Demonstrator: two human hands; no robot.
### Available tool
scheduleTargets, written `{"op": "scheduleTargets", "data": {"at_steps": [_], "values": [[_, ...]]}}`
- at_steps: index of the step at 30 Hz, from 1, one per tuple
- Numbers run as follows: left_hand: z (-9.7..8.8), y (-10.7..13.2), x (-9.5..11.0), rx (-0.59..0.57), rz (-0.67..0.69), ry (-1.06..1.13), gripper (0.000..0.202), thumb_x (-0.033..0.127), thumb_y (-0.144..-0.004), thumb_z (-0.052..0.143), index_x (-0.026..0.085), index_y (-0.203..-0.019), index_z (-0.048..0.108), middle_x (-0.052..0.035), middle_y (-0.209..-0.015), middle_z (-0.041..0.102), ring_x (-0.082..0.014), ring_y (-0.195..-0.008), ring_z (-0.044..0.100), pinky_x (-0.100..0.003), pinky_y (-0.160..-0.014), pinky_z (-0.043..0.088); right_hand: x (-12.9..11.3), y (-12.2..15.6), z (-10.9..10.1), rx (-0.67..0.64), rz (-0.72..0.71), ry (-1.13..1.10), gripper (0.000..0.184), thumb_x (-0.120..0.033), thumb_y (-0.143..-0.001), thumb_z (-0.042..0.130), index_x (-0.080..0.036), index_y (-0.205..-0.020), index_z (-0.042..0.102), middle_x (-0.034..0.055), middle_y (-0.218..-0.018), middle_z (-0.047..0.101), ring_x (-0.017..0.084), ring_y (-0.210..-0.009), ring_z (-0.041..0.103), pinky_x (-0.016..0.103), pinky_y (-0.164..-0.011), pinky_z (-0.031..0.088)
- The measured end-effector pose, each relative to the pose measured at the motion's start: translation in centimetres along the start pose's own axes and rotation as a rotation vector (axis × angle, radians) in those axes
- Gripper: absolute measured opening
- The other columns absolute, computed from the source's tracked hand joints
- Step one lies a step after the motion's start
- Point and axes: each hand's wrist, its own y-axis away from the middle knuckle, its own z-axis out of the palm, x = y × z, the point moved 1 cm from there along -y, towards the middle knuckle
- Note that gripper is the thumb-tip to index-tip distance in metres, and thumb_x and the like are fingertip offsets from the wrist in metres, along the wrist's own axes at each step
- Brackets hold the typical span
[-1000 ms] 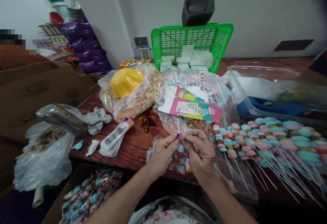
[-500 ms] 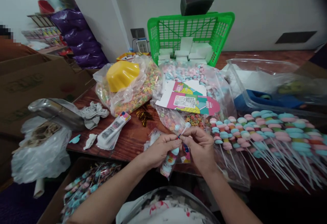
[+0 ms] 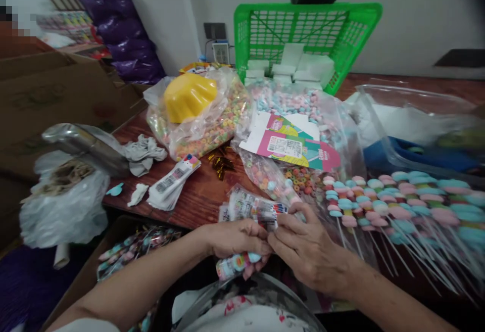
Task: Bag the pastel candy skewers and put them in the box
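A bagged candy skewer (image 3: 235, 265), pastel sweets in a clear printed wrapper, lies sideways beneath my left hand (image 3: 242, 241), whose fingers are closed around it. Close against the left, my right hand (image 3: 305, 246) has its fingers bent in a pinch by the skewer's stick end; what lies between the fingertips is hidden. Just beyond both hands is a stack of clear printed bags (image 3: 250, 204). Right of my right hand, several unwrapped marshmallow-and-ring skewers (image 3: 379, 205) lie in a row with their white sticks toward me.
Behind are bags of ring candy (image 3: 212, 132) and marshmallows (image 3: 284, 100), a yellow bowl (image 3: 189, 97) and a green basket (image 3: 306, 11). To the left lie gold twist ties (image 3: 220, 165), white labels (image 3: 172, 185) and a metal scoop (image 3: 87, 145). A box of wrapped skewers (image 3: 140, 246) sits below the table edge.
My hands have come lower and nearer my body. The bagged skewer has turned from steep to nearly sideways. The clear bags behind are more exposed, and the camera view has shifted.
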Motion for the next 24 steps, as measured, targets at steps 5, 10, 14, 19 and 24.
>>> {"op": "scheduleTargets", "data": {"at_steps": [5,10,14,19,24], "values": [[0.3,2.5,-0.7,0.618,0.286,-1.104,0.020,0.018,-0.089,0.038,0.016,-0.082,0.056,-0.0074,-0.084,0.058,-0.0165,-0.077,0.052,-0.029,-0.072,0.043,0.9,-2.1,3.2,-0.060,0.311,-0.284,0.024,-0.009,-0.084,0.046,-0.018,-0.065,0.057,0.0011,-0.065,0.061,0.016,-0.068,0.053,0.031,-0.066,0.037],[-1.2,4.6,-1.9,0.866,0.358,-1.159,0.027,0.016,-0.090,0.037,0.015,-0.071,0.055,-0.0043,-0.071,0.054,-0.0135,-0.066,0.046,-0.026,-0.063,0.036,4.9,-6.4,6.1,-0.252,0.389,-0.448,0.034,-0.016,-0.088,0.044,-0.018,-0.058,0.060,-0.0052,-0.051,0.055,0.009,-0.047,0.049,0.021,-0.048,0.036],[-3.0,6.2,-2.2,0.993,0.375,-0.461,0.035,0.026,-0.088,0.046,0.015,-0.055,0.052,0.0003,-0.056,0.047,-0.0092,-0.053,0.044,-0.024,-0.055,0.033,9.1,-10.3,7.3,-0.206,0.471,-0.191,0.028,-0.018,-0.089,0.042,-0.016,-0.080,0.068,0.0037,-0.075,0.066,0.016,-0.070,0.056,0.026,-0.063,0.041],[-4.1,5.9,-3.4,0.881,0.358,0.488,0.026,0.036,-0.071,0.065,0.011,-0.064,0.063,-0.0023,-0.056,0.059,-0.0108,-0.040,0.052,-0.022,-0.042,0.037,11.9,-14.7,9.0,-0.243,0.434,0.092,0.024,-0.011,-0.084,0.045,-0.017,-0.087,0.069,0.0136,-0.093,0.065,0.026,-0.094,0.052,0.034,-0.071,0.037],[-4.8,5.4,-3.9,0.860,0.417,0.704,0.026,0.035,-0.068,0.072,0.009,-0.069,0.065,-0.0039,-0.059,0.064,-0.0126,-0.043,0.057,-0.024,-0.044,0.047,12.9,-16.3,11.0,-0.330,0.336,0.178,0.021,-0.012,-0.084,0.047,-0.018,-0.082,0.067,0.0114,-0.094,0.065,0.024,-0.094,0.052,0.031,-0.066,0.036]]}}
